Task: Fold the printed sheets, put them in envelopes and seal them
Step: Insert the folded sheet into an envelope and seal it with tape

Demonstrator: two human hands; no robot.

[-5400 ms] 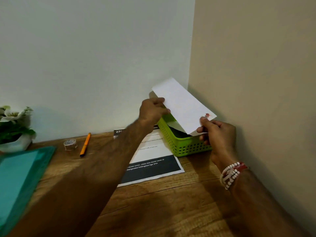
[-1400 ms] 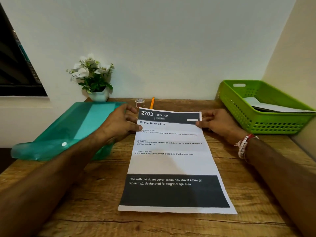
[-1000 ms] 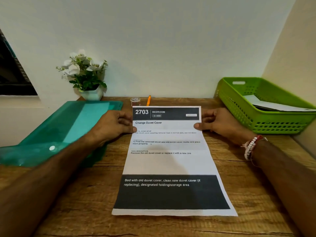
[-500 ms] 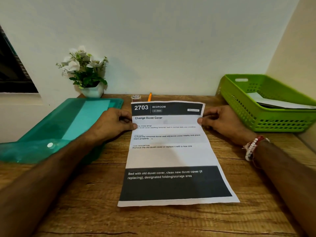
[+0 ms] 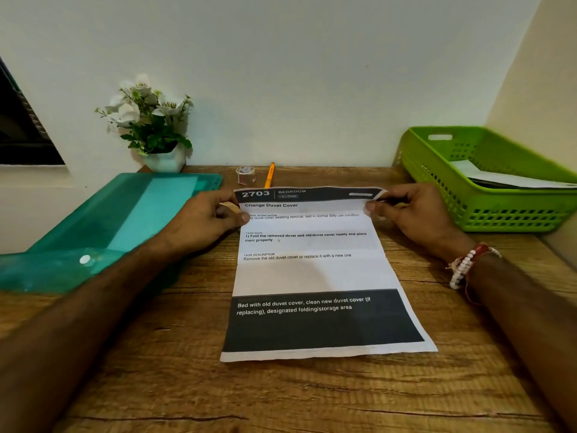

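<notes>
Basket (image 5: 499, 214) w/ white papers (image 5: 505, 179); L hand (image 5: 203, 220), R hand (image 5: 415, 214) pinch sheet (image 5: 312, 276).

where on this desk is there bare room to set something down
Bare wood lies along the near edge below the printed sheet, and in a back strip between the orange pen and green basket. The left is crowded by the teal folder.

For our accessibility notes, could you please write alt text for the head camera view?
The left hand and right hand pinch the far corners of a printed sheet on a wooden table, its far edge lifted. A teal folder lies left, a green basket right.
</notes>
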